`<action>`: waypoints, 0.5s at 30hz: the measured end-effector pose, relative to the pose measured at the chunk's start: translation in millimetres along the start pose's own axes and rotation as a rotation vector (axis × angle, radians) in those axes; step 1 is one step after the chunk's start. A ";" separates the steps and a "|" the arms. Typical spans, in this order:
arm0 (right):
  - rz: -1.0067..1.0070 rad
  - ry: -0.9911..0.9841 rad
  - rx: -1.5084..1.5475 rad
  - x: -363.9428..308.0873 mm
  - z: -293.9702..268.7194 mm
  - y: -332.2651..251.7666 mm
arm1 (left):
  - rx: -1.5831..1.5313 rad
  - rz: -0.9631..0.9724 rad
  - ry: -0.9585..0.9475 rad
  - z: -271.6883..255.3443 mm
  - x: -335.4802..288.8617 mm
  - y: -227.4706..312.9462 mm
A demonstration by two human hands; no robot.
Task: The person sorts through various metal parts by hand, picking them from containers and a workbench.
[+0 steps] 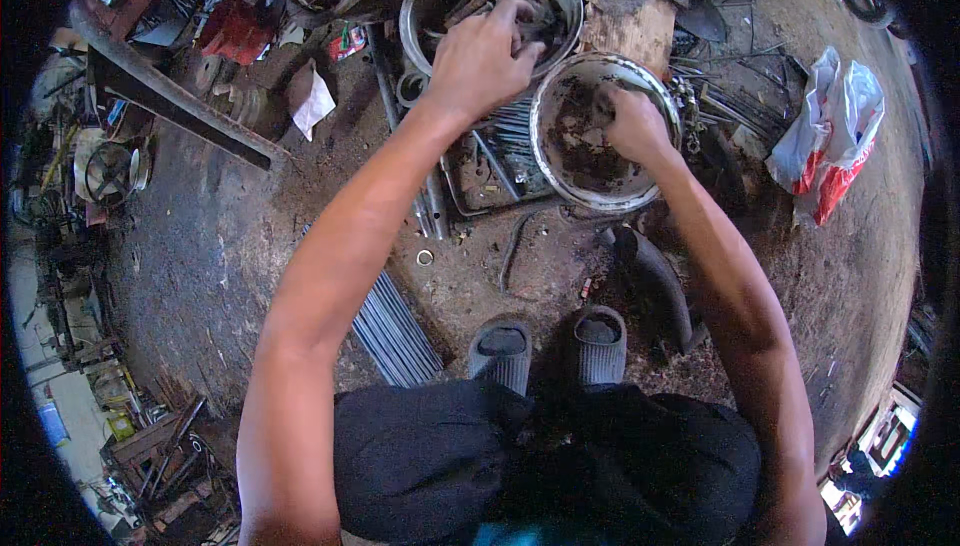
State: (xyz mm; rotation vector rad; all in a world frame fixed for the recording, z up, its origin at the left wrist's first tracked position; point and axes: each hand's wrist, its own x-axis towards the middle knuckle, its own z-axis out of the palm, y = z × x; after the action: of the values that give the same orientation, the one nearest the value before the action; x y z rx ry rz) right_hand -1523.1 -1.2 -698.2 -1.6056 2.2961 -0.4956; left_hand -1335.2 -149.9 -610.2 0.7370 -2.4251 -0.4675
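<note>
My left hand reaches over a round metal basin holding a heap of dark metal pieces. Its fingers are curved but apart, and I see nothing in its grasp. Lower and to the right stands a second round metal bowl, its inside stained with brown dirt or rust. Inside that bowl my right hand is closed, fingertips together; whatever it may pinch is too dark to make out.
Bundled metal rods lie left of my sandals. A bent dark pipe rests by my right foot. A white and red plastic bag sits at right. Steel beams jut in from the left. Thin rods litter the ground.
</note>
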 end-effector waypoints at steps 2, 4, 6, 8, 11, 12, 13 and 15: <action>-0.029 0.071 0.056 5.9 -7.8 0.6 | 0.029 -0.008 -0.042 -1.8 -2.0 -4.6; -0.018 0.102 0.125 14.3 -16.0 -0.1 | 0.017 -0.019 -0.106 -4.2 -2.5 -7.0; 0.075 0.144 0.288 13.2 -32.3 -19.9 | 0.034 -0.052 -0.110 -7.2 -6.0 -10.1; 0.057 0.175 0.345 18.7 -40.8 -25.6 | 0.047 -0.081 -0.112 -9.2 -7.0 -7.9; 0.104 0.137 0.469 18.3 -60.7 -40.3 | 0.035 -0.109 -0.154 -10.5 -7.5 -4.7; 0.051 0.200 0.444 18.1 -63.7 -46.8 | 0.066 -0.093 -0.157 -10.3 -8.3 -7.4; -0.003 0.262 0.419 18.1 -66.6 -53.0 | 0.096 -0.078 -0.161 -10.0 -9.2 -9.5; -0.034 0.272 0.420 20.6 -73.3 -66.0 | 0.095 -0.059 -0.162 -10.2 -11.2 -12.7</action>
State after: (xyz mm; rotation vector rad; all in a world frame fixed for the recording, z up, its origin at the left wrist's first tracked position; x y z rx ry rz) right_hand -1505.9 -33.6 -604.3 -1.4378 2.1503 -1.1793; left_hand -1316.3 -154.9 -612.7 0.8423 -2.5973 -0.4536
